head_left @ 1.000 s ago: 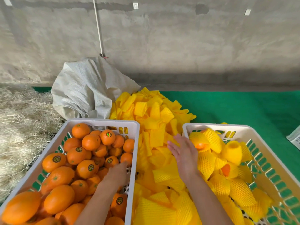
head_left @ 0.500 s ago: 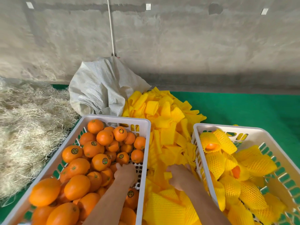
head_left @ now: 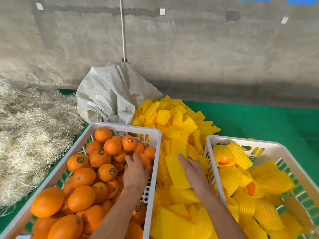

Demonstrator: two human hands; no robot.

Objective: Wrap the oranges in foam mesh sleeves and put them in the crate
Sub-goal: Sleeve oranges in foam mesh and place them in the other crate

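Observation:
A white crate (head_left: 124, 125) on the left is full of bare oranges (head_left: 81, 198), several with round stickers. My left hand (head_left: 136, 172) reaches into its right side, fingers curled down over an orange (head_left: 144, 160) that is mostly hidden beneath it. Between the crates lies a pile of flat yellow foam mesh sleeves (head_left: 172, 118). My right hand (head_left: 194, 168) pinches one flat foam sleeve (head_left: 176, 171) by its right edge, just above the pile. The white crate on the right (head_left: 241, 140) holds several sleeved oranges (head_left: 229, 176).
A crumpled white woven sack (head_left: 110, 97) lies behind the left crate. Pale straw (head_left: 31, 135) covers the floor at the left. Green matting (head_left: 259, 121) runs behind and right of the crates, up to a concrete wall (head_left: 189, 49).
My right hand left the right crate, dropped to the sleeve pile and took hold of a flat sleeve. My left hand stayed in the orange crate and shifted farther in.

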